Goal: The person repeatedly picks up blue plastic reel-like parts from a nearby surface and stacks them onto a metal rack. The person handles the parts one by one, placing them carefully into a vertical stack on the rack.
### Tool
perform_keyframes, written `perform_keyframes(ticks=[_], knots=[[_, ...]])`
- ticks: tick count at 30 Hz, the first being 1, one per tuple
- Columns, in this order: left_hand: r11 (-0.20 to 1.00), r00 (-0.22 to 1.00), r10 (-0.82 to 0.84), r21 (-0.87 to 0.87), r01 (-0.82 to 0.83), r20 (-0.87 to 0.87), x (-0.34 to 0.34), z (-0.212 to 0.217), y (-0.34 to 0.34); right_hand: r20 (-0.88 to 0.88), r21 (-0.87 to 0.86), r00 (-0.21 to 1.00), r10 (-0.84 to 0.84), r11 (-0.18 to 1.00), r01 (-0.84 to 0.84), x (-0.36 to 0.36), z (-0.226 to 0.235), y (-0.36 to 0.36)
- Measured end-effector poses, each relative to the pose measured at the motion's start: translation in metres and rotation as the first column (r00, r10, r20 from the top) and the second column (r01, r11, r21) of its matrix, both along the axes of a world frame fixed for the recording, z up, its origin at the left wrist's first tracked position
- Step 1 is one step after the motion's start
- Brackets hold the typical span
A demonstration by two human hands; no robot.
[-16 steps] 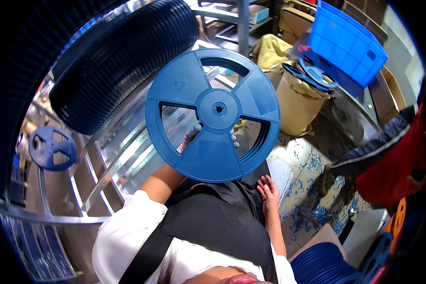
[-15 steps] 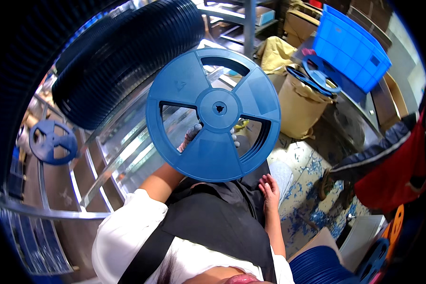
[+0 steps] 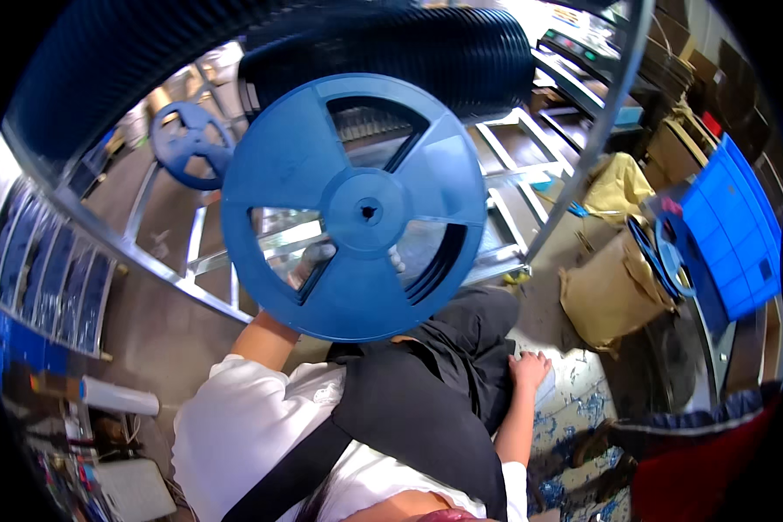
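A short stack of blue plastic reels [image 3: 291, 161], each with a round hub and wide cut-out windows, is held up before my chest. My left hand [image 3: 311, 263] grips it from behind; greyish covered fingers show through the lower windows, while the palm is hidden. Several rims show one behind another in the lower right window. My right hand [image 3: 528, 369] rests by my thigh at the right, empty, its fingers loosely spread.
A metal rack [image 3: 178, 280] stands ahead, bearing long rows of dark reels [image 3: 391, 61]. Another blue reel [image 3: 191, 143] is at the rack's left. To the right are a brown sack [image 3: 618, 287] with blue reels on top and a blue crate [image 3: 735, 230].
My view has swung leftward, so the rack and sack appear farther right. The reel stack stays in my left hand. My right hand has come down by my thigh.
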State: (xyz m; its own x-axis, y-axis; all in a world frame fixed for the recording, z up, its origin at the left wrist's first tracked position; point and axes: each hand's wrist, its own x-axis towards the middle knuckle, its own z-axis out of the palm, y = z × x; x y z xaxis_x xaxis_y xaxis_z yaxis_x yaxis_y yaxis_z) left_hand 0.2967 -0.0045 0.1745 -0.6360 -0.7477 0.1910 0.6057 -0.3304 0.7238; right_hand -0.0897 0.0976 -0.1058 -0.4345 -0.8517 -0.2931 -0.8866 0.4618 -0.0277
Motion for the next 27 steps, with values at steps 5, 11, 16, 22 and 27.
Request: perform_keyframes(ticks=[5,11,16,22,27], knots=[[0.947,0.942,0.321,-0.031,-0.319,0.100,0.093,0.028,0.048,-0.475,-0.520,0.848,0.237,0.702,-0.487,-0.027,-0.080,0.007],[0.817,0.803,0.574,-0.043,-0.575,0.161,0.178,0.035,0.054,-0.503,-0.529,0.819,0.276,0.651,-0.544,-0.031,-0.079,0.006],[0.771,0.752,0.630,-0.043,-0.635,0.193,0.234,0.039,-0.012,-0.417,-0.460,0.855,0.309,0.739,-0.492,-0.023,-0.061,0.007],[0.801,0.785,0.592,-0.033,-0.597,0.183,0.286,0.042,-0.136,-0.510,-0.395,0.811,0.285,0.760,-0.516,-0.015,-0.051,0.013],[0.840,0.828,0.540,-0.029,-0.542,0.154,0.322,0.036,-0.241,-0.415,-0.390,0.865,0.281,0.805,-0.448,-0.024,-0.056,0.030]])
